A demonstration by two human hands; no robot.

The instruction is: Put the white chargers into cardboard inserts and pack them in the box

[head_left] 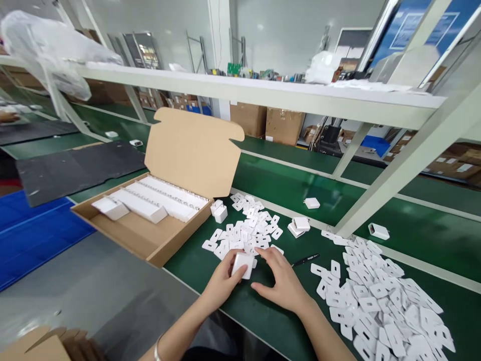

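Note:
My left hand (224, 278) is closed around a white charger-like block (243, 264), with the thumb across its near face. To its right, my right hand (281, 281) is open, thumb and fingers apart, not gripping the block. Just beyond both hands lies a pile of small white plates (246, 228) with slots. A larger heap of similar plates (379, 301) spreads over the green bench at the right. A black pen (305, 259) rests beyond my right hand. Two stacked white blocks (300, 224) lie past the pen.
An open cardboard box (158, 256) with rows of white blocks (146, 208) stands at the left, lid raised. White blocks (219, 211) sit beside it. Single white blocks (379, 231) lie on the green conveyor belt (278, 173). A slanting post (398, 160) supports the shelf (263, 93).

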